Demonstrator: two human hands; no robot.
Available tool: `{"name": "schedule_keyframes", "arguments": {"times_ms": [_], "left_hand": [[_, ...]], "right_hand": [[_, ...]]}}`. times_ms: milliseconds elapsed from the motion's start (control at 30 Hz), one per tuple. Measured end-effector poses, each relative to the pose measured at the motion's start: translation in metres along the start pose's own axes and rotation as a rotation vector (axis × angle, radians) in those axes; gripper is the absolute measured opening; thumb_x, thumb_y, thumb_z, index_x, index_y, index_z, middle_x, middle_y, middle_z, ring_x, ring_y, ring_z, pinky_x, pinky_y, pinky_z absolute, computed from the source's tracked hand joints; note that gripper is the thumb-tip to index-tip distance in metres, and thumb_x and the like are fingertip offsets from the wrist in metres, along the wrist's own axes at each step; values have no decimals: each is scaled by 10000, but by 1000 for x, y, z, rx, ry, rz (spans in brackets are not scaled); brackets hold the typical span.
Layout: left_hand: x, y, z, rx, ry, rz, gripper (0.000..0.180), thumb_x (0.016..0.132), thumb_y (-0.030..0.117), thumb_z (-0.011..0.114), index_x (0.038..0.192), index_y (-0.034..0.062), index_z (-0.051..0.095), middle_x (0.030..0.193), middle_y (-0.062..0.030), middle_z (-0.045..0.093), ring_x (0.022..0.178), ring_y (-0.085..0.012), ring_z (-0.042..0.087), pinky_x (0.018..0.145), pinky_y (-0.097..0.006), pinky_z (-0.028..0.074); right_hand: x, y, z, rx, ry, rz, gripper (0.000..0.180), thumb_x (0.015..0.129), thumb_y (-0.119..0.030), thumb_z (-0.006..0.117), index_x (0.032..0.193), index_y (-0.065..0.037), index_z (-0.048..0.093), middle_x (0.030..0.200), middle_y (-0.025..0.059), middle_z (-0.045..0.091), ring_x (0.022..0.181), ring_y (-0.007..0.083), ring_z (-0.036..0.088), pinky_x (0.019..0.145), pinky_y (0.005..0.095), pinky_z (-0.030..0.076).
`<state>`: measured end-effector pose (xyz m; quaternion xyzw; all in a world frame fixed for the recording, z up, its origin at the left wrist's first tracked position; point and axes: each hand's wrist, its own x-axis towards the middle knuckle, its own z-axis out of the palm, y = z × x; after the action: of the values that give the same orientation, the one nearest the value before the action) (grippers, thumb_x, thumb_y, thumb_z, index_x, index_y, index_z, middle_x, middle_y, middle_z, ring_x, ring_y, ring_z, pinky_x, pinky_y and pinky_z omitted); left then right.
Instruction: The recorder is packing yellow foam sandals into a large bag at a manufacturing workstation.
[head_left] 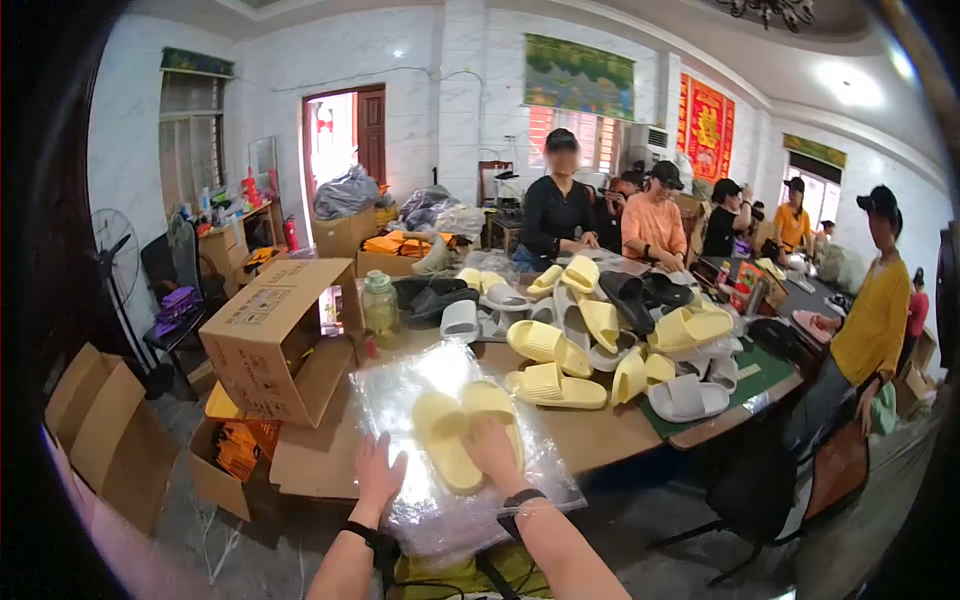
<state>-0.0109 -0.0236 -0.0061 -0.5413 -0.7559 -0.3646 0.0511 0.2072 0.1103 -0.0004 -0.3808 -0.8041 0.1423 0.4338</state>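
Observation:
A pair of pale yellow slippers [440, 432] lies on a stack of clear plastic bags [400, 395] at the table's near edge. The left slipper looks duller, as if under plastic film; I cannot tell for sure. My right hand [492, 448] is on the right slipper, its fingertips hidden at the strap. On the bags to the left of the pair rests my left hand [378, 472], fingers apart and holding nothing. Beyond the bags is a heap of yellow, grey and black slippers [556, 385].
An open cardboard box [265, 340] lies on its side at the left, beside a glass jar [380, 303]. Several people stand or sit around the far side, one in a yellow top [872, 320] at right. A black chair [750, 495] stands at the lower right.

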Motion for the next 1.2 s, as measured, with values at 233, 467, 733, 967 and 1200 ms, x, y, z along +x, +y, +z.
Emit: {"name": "schedule_keyframes", "arguments": {"times_ms": [233,467,733,967,1200], "left_hand": [[4,3,-6,-54,-9,-19,604,868,379,660,1367,62,542,1460,-315,418,1359,-470,372,1136,-497,296],[1,3,0,-70,6,-24,614,865,398,653,1361,52,545,1459,-319,420,1356,-469,384,1133,-514,294],[1,-3,5,-11,40,-57,606,871,404,652,1361,63,550,1452,-333,416,1342,-481,392,1119,-513,318],[-2,-5,2,-58,9,-34,611,889,416,634,1387,79,529,1477,-315,397,1350,-482,379,1134,-512,296],[-1,-4,7,-37,87,-3,604,880,424,647,1356,65,553,1430,-332,441,1337,-482,400,1124,-512,317]], "right_hand": [[4,-16,-13,26,15,16,376,863,-261,690,1136,-7,636,1072,189,574,1020,384,576,877,450,480],[3,-13,-13,23,13,20,387,860,-272,699,1115,13,638,1054,185,568,987,371,570,861,436,478],[5,-9,-5,71,-30,20,372,856,-275,708,1097,-5,623,1045,189,573,976,384,565,840,456,475],[1,-13,-4,69,26,-12,346,871,-249,690,1110,-10,617,1046,200,570,974,388,569,835,458,473],[3,-17,-10,55,21,-19,357,879,-234,679,1135,6,616,1067,207,573,973,377,579,835,446,477]]}}
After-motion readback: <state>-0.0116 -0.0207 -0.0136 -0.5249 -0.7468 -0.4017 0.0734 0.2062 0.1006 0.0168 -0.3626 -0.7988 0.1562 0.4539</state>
